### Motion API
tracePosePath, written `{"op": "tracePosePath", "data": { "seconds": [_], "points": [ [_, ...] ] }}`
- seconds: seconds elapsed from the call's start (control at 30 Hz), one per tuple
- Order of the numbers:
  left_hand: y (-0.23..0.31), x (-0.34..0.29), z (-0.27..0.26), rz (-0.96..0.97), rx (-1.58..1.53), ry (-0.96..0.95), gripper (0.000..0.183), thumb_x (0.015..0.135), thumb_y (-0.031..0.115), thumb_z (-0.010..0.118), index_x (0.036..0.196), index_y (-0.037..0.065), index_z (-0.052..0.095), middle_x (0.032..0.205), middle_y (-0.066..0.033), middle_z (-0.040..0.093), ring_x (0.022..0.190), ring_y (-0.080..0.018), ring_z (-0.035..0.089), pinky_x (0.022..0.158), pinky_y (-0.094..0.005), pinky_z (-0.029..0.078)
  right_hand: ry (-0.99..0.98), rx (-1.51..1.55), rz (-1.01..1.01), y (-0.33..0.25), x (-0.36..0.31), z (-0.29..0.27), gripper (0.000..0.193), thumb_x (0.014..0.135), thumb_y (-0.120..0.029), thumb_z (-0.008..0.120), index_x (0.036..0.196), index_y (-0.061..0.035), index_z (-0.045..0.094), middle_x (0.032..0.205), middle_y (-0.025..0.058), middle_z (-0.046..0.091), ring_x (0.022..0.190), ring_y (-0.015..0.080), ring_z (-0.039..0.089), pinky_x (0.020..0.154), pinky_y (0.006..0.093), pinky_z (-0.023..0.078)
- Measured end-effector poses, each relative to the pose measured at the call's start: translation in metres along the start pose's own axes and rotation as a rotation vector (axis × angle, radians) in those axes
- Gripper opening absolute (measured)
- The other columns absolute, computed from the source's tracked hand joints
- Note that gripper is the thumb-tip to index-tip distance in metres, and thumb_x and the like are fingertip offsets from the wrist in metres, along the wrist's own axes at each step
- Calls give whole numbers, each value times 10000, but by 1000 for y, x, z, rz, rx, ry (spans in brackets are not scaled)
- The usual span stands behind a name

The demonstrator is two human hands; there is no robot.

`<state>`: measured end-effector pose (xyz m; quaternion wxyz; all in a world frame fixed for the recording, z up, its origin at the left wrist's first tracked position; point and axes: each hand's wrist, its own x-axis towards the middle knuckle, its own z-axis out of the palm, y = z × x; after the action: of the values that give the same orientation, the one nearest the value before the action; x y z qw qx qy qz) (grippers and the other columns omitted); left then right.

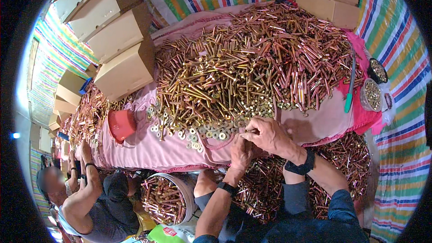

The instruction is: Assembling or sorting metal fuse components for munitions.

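My left hand (241, 152) and my right hand (268, 137) meet at the near edge of the pink cloth (135, 155), fingertips pressed together. Both are closed, and whatever small piece they pinch is hidden by the fingers. Just beyond them lie loose washers (193, 137) and a band of small nuts (265, 108). Behind these, a wide heap of brassy and pinkish metal bolts (252, 58) covers much of the cloth.
A red plastic tub (121, 126) and cardboard boxes (123, 69) stand left. Clear containers of small parts (372, 94) and a green-handled tool (349, 101) lie right. Below are a white bucket (186, 193) of bolts and more loose bolts (342, 171). A co-worker (85, 193) works at left.
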<state>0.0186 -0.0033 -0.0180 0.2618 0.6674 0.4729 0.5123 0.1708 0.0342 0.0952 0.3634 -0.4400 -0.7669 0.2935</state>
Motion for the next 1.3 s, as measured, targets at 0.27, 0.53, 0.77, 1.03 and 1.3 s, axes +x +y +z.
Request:
{"op": "tracePosePath", "data": {
  "seconds": [0.27,0.53,0.77,1.03,1.3],
  "points": [
    [-8,-4,-1,-28,-5,-79,394,814,-90,557,1182,45,598,1009,-210,622,929,-410,624,786,-454,517,80,-7,-167,3,-3,2,256,881,-221,783,969,-15,661,869,141,701,785,280,710,663,393,554],
    [-19,-7,-5,65,-40,-12,354,845,-79,561,1171,54,602,961,-184,596,850,-393,642,740,-436,529,-47,82,65,-15,2,-2,248,893,-219,767,1007,-17,682,932,131,703,833,263,702,696,382,555],
    [5,5,-5,122,56,15,257,870,-21,597,1118,48,594,926,-177,589,847,-398,638,727,-444,525,-124,-45,32,-4,0,-8,222,906,-210,748,1025,-29,698,945,123,695,857,250,693,693,387,559],
    [11,7,-5,128,50,11,265,858,-41,601,1108,45,579,902,-174,580,814,-412,603,706,-468,494,-92,-34,32,-2,-2,-4,267,895,-239,770,1011,-8,701,969,150,693,789,287,692,689,386,562],
    [5,6,-8,152,69,-26,320,813,-58,611,1114,48,636,948,-168,639,850,-395,623,736,-426,517,47,-59,-127,-9,-3,-5,373,865,-325,801,816,-1,624,767,118,677,740,247,702,641,379,545]
  ]
}}
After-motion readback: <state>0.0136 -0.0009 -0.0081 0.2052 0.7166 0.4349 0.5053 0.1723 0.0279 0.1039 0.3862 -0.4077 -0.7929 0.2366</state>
